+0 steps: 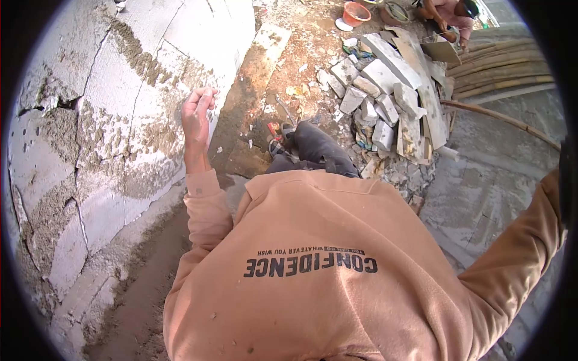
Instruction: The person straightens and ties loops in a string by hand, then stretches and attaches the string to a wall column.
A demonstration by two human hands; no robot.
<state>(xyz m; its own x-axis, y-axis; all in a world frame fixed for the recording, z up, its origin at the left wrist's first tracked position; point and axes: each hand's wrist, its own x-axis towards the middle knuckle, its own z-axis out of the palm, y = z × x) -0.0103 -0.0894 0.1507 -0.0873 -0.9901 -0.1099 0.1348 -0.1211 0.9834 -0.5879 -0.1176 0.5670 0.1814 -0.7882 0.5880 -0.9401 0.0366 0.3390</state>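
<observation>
My left hand (197, 120) is raised in front of the rough block wall (108, 198), its fingers bent and drawn together near the thumb. Nothing shows between them. The wall has pale blocks, cracks and patches of grey mortar. My right arm (512, 253), in a brown sleeve, reaches out to the right edge of the view, where the hand is cut off. Below me my legs (319, 147) stand beside the wall.
A pile of broken pale blocks (379, 78) and boards lies ahead on the right. An orange-red bucket (356, 14) stands beyond it. At the top right another person (448, 15) crouches near long bamboo poles (506, 69). Debris covers the ground.
</observation>
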